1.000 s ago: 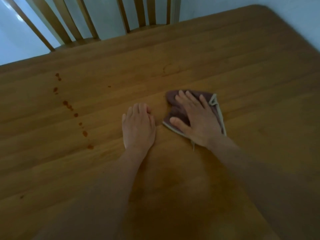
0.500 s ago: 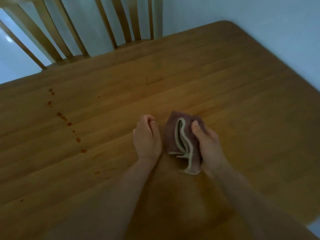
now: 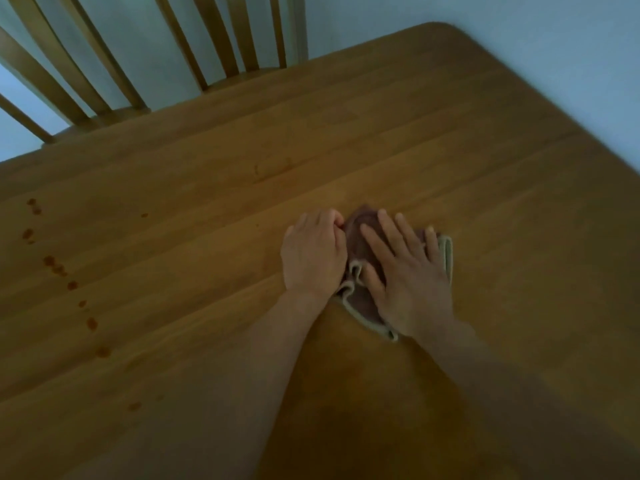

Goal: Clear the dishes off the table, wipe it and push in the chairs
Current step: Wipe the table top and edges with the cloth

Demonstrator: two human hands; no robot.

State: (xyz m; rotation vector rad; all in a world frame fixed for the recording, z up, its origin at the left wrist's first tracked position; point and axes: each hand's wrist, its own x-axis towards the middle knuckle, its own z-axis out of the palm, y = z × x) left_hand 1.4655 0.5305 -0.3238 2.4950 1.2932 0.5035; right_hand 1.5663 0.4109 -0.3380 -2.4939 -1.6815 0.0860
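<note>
Dim, bluish light over everything in front of me. Pale blue-white wall [image 3: 519, 26] runs behind the far edge, plain and unmarked. Same pale tone shows through the gaps at upper left [image 3: 20, 81]; can't tell if that's wall or floor. Light looks soft and even, source out of sight. Edges of the view are blurred.
</note>
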